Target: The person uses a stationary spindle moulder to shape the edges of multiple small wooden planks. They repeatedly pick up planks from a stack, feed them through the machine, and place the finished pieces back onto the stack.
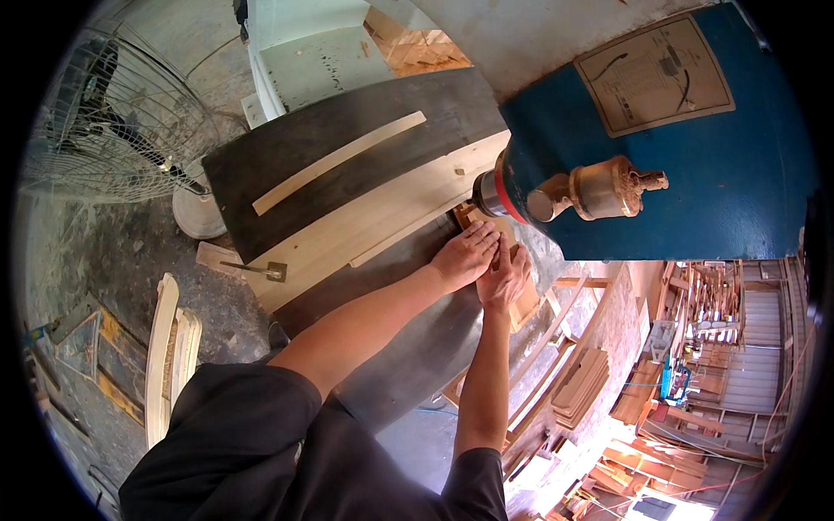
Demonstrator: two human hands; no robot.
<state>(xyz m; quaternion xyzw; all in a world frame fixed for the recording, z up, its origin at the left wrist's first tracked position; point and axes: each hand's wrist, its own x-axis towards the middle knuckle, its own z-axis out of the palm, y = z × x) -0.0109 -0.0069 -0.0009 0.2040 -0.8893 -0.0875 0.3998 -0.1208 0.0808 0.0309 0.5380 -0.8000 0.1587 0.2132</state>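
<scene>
Close together, both my hands rest on a brown wooden piece (525,306) beside the spindle (493,194) of a blue machine. My left hand (467,257) lies over it with the fingers held together, just below the spindle. Right beside it, my right hand (504,276) grips the same piece, fingers bent over it. The hands cover much of the wood, so its full shape is hidden. A pale wooden fence board (382,213) runs along the dark metal table (408,326) to the left of the spindle.
A thin wood strip (339,163) lies on the dark block behind the fence. The blue machine head (608,148) with a glass oil cup (599,189) overhangs at right. A caged fan (113,122) stands far left; stacked boards (580,387) lie at right.
</scene>
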